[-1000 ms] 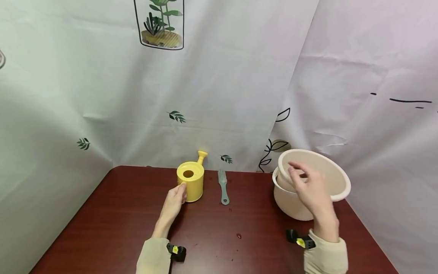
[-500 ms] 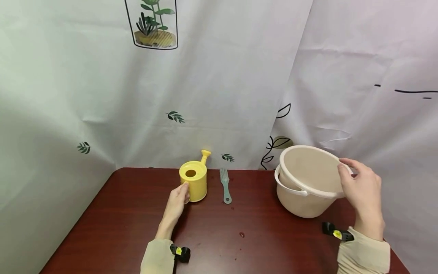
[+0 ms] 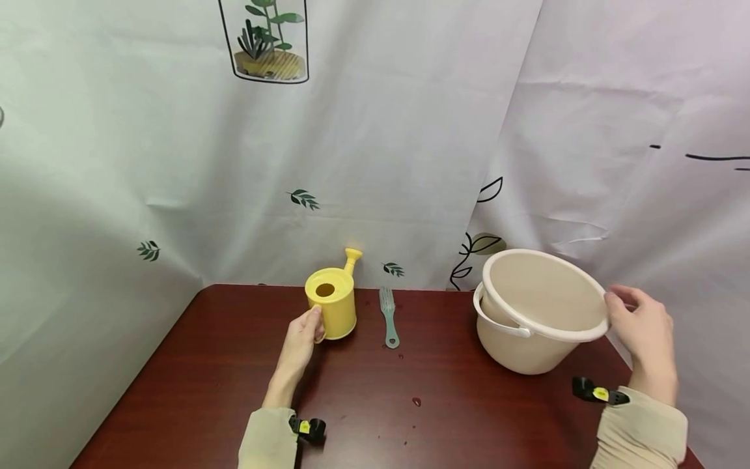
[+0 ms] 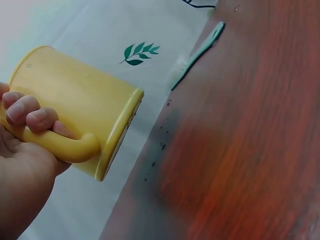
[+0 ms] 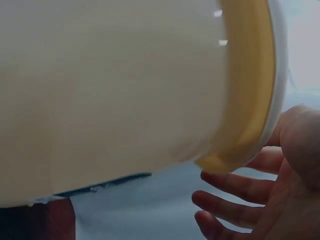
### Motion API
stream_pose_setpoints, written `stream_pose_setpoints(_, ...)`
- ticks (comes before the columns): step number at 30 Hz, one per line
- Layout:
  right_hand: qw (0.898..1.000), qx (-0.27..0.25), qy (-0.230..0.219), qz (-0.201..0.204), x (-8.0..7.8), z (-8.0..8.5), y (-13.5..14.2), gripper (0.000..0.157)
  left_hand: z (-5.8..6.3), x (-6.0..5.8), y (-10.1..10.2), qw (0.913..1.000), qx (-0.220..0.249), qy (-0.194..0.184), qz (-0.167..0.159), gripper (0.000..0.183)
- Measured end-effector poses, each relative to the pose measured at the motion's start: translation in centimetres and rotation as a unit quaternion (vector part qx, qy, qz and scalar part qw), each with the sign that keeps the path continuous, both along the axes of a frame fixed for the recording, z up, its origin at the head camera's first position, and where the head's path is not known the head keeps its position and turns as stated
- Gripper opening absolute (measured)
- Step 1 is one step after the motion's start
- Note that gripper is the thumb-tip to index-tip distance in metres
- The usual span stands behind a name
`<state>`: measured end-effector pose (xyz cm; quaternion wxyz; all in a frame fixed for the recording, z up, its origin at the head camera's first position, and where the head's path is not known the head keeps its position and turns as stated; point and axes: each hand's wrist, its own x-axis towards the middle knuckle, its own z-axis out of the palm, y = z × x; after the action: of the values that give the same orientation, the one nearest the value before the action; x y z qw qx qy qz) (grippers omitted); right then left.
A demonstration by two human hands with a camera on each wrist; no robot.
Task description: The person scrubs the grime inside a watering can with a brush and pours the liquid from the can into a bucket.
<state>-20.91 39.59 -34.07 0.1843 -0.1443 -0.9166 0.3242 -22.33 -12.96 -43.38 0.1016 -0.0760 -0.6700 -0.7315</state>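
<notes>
My left hand grips the handle of a yellow toy watering can, fingers curled round it. The left wrist view shows the base of the can apart from the tabletop, with dark drops below. On the right stands a cream bucket, its white handle lowered against the near left side. My right hand is at the bucket's right rim, fingertips right beside it. In the right wrist view, the right hand's fingers are loosely extended next to the bucket wall.
A grey-green toy fork lies between can and bucket, tines toward the back. Water drops dot the dark red-brown table. A pale printed curtain hangs close behind the table and along its sides.
My right hand has moved from over the bucket's near side to its right rim, then slightly farther right. The left hand keeps hold of the watering can, now slightly higher.
</notes>
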Motion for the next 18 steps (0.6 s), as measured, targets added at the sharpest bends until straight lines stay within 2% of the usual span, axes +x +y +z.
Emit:
stream_pose_setpoints(7,0.998,-0.035,-0.041,0.015,-0.5,-1.1,1.1,0.06,0.8,0.2,-0.3,0.9999,-0.011,0.007,0.003,0.044)
stream_pose_setpoints(9,0.998,-0.05,-0.04,0.023,-0.7,-1.4,1.2,0.062,0.9,0.3,-0.4,0.9997,-0.017,0.015,0.005,0.044)
stream_pose_setpoints(15,0.989,-0.146,-0.015,0.034,-1.0,-2.3,1.6,0.064,1.5,0.6,-0.2,0.9991,-0.024,0.034,0.005,0.044)
stream_pose_setpoints(18,0.987,-0.158,-0.009,0.022,-0.9,-2.6,1.7,0.064,1.8,0.6,0.0,0.9989,-0.021,0.042,0.004,0.044)
